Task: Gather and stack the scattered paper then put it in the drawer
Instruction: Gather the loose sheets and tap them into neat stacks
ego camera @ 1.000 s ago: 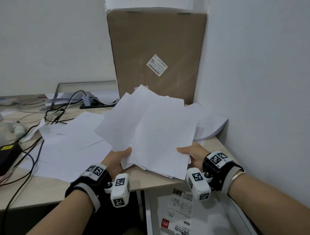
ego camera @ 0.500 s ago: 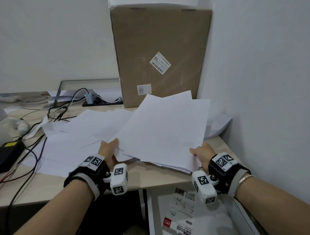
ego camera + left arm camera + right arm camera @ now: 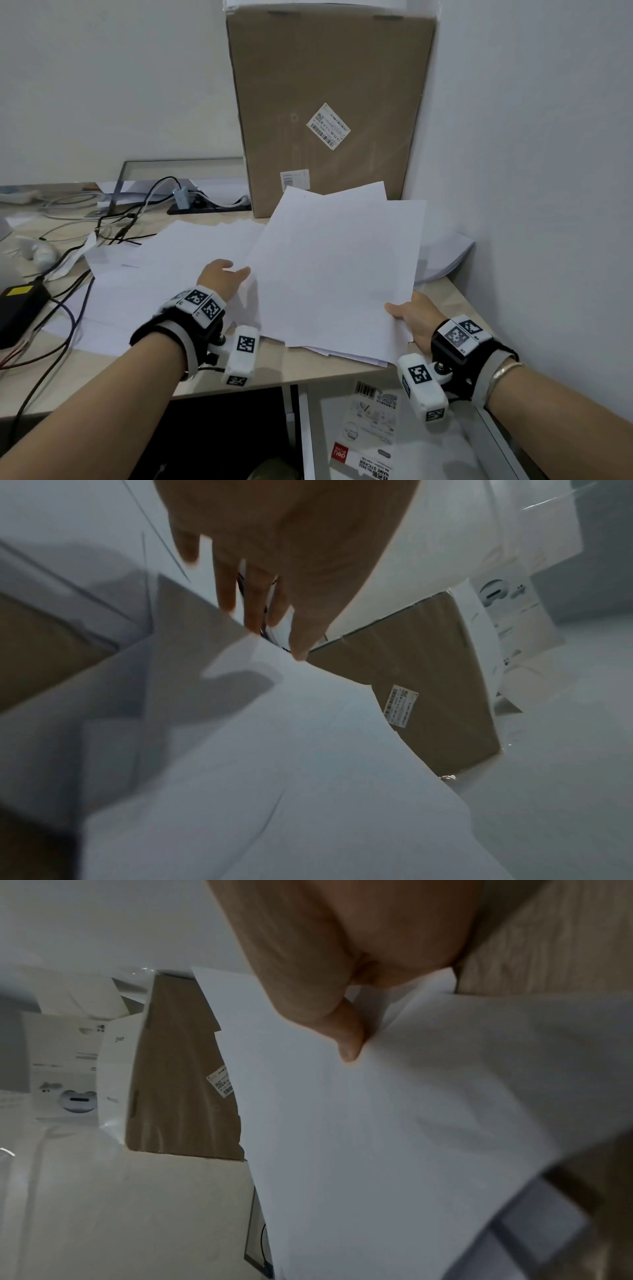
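Gathering step, mid-way. Right hand [image 3: 416, 317] pinching the near right corner of a loose paper stack [image 3: 335, 270], thumb on top, other fingers hidden underneath; sheets fanned, edges not squared, near edge overhanging the desk [image 3: 239, 380] front. Left hand [image 3: 222, 279] off the stack, just beside its left edge, fingers straight and relaxed per the left wrist view, holding nothing, reaching over the scattered sheets [image 3: 164, 270] lying flat on the desk to the left. More sheets [image 3: 445, 257] curled against the wall at far right, partly under the stack. Cardboard box [image 3: 329, 102] upright behind everything, cables [image 3: 68, 284] along the left side touching the loose sheets.

Drawer [image 3: 387, 431] open below the desk edge, directly under the right hand, sticker packs lying inside.

Judgement: roughly half the paper collected, none in the drawer yet. Next move likely a left-hand sweep of the flat sheets toward the stack; calls for a fingertip slide to lift an edge, and keeping clear of the cables. Then the far-right pile, then squaring the edges before lowering into the drawer. Risk: single-corner pinch on fanned sheets, bottom ones liable to slip out.
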